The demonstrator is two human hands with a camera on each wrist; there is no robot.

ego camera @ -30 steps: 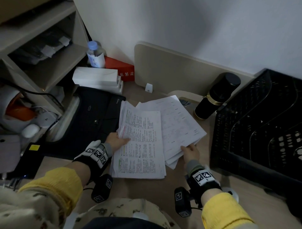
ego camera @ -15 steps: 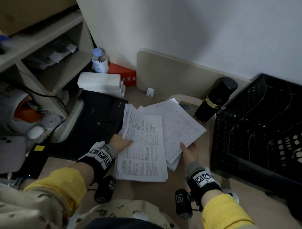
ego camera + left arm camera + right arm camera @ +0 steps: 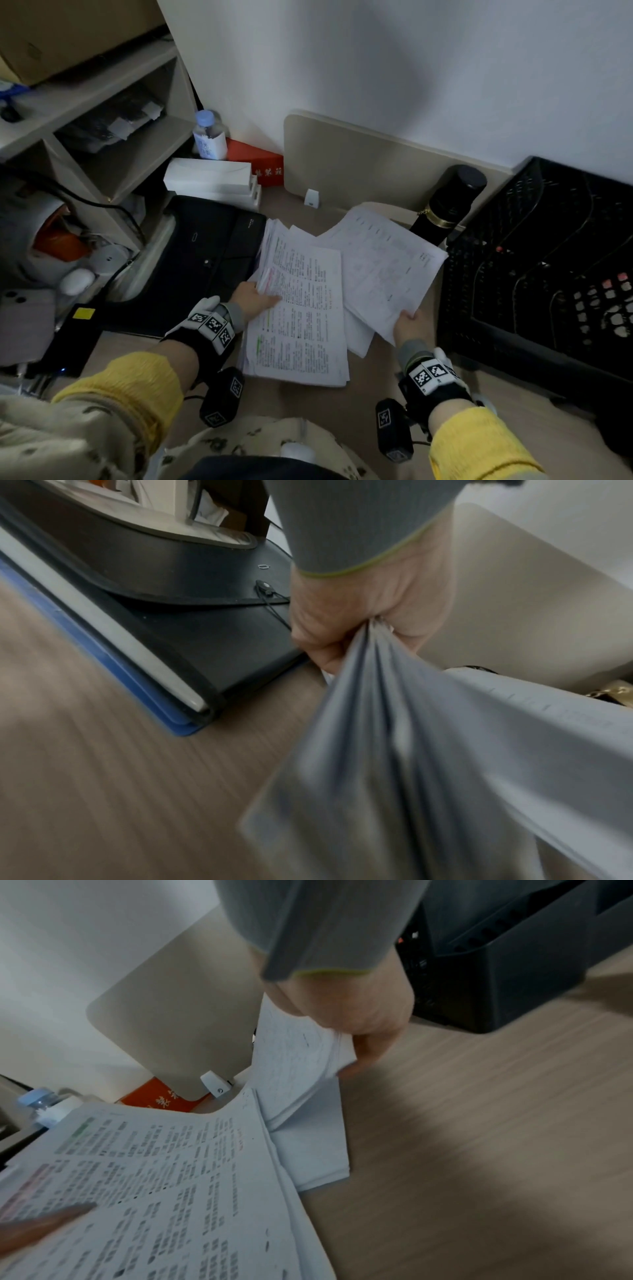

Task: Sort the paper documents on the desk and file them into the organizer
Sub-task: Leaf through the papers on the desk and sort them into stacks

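Two bundles of printed white paper lie fanned over the wooden desk. My left hand (image 3: 255, 296) grips the left edge of the highlighted stack (image 3: 301, 308), thumb on top; in the left wrist view the left hand (image 3: 359, 620) pinches the sheets (image 3: 428, 750). My right hand (image 3: 409, 325) holds the near corner of the lighter-printed bundle (image 3: 383, 270), lifted and tilted toward the right; in the right wrist view the right hand (image 3: 363, 1031) clasps that bundle (image 3: 294, 1058). The black mesh organizer (image 3: 534, 274) stands at the right.
A black document case (image 3: 202, 253) lies left of the papers. A black flask (image 3: 448, 202) stands behind them, by a beige upright panel (image 3: 359, 161). White boxes (image 3: 212, 180), a water bottle (image 3: 207, 135) and a red box (image 3: 257, 161) sit at the back; shelves (image 3: 102, 137) at left.
My right hand has lifted its bundle slightly and drawn it apart from the left stack toward the organizer. The left hand keeps its grip on the highlighted stack.
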